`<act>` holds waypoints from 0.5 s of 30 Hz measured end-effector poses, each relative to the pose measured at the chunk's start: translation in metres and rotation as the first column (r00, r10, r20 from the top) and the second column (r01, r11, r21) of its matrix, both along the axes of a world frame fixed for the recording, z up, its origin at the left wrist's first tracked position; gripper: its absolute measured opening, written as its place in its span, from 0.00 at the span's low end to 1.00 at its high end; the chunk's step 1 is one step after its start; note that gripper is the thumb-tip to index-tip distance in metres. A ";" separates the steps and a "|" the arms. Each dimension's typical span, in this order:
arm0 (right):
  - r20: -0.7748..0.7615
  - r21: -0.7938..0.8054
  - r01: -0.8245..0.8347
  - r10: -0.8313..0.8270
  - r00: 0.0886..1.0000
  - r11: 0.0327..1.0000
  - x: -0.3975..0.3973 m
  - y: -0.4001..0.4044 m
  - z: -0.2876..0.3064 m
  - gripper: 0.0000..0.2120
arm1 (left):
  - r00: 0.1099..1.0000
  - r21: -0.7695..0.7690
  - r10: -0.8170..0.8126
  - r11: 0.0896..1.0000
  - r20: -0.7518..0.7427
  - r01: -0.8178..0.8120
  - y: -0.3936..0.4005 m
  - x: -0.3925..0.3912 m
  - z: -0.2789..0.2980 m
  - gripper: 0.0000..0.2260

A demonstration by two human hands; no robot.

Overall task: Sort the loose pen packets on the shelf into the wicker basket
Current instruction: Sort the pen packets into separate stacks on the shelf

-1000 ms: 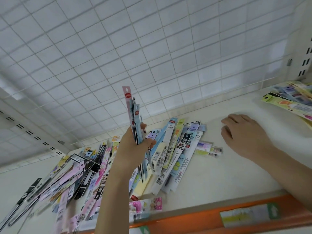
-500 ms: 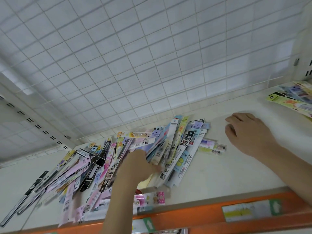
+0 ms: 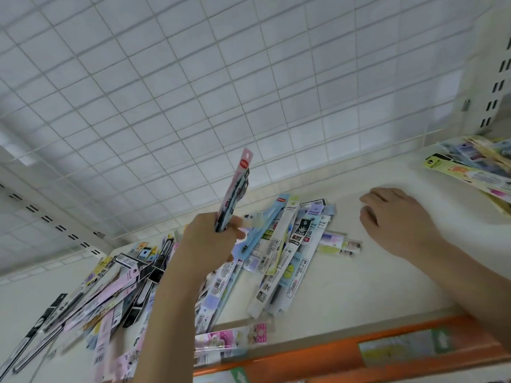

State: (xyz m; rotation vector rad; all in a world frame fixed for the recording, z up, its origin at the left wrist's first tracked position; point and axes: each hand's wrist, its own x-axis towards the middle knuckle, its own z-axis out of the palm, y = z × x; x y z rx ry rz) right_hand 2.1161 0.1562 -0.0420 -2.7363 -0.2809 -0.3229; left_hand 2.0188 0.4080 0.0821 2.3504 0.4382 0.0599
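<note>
Left hand (image 3: 206, 244): clenched round a thin bundle of pen packets (image 3: 235, 192), held upright above the heap.
Right hand (image 3: 398, 219): released, fingers loosely bent, resting on the bare shelf (image 3: 359, 286), holding nothing.
Loose pen packets (image 3: 279, 252): spread over the shelf beneath and between both hands; a second lot (image 3: 475, 167) lies beyond the right hand.
Wicker basket: not in view.
Risk: the bundle is gripped low, so packets could fan out and slip; packets overhanging the shelf's orange front edge (image 3: 331, 352) could be knocked off by the left forearm.
</note>
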 end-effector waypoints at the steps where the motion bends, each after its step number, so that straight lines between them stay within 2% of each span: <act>1: 0.003 0.002 -0.001 0.001 1.000 1.000 0.000 0.000 0.000 0.17 | 1.000 -0.004 -0.020 1.000 0.001 0.020 -0.003 0.002 0.003 0.09; 5: 0.068 0.006 0.001 -0.001 0.998 1.000 0.004 -0.001 -0.006 0.15 | 0.997 -0.016 -0.082 0.997 -0.014 0.082 -0.013 0.011 0.002 0.05; 9: 0.057 -0.005 0.009 -0.008 0.998 1.000 0.006 0.000 -0.008 0.11 | 0.997 0.092 -0.073 0.993 -0.018 0.074 -0.020 0.019 -0.016 0.14; 11: 0.064 -0.018 0.011 -0.010 0.998 1.000 0.005 0.000 -0.007 0.10 | 0.992 0.185 -0.116 0.975 -0.048 0.123 -0.021 0.024 -0.028 0.12; 13: 0.067 -0.038 0.011 -0.009 0.998 0.999 0.005 0.000 -0.009 0.09 | 0.987 0.207 -0.142 0.966 -0.076 0.155 -0.024 0.029 -0.036 0.04; 14: 0.071 -0.052 0.008 -0.004 0.997 0.999 0.006 0.000 -0.009 0.09 | 0.985 0.186 -0.144 0.969 -0.098 0.161 -0.027 0.030 -0.038 0.05; 15: 0.075 -0.063 0.003 0.002 0.997 0.998 0.006 -0.001 -0.009 0.09 | 0.981 0.167 -0.158 0.970 -0.109 0.175 -0.029 0.031 -0.042 0.13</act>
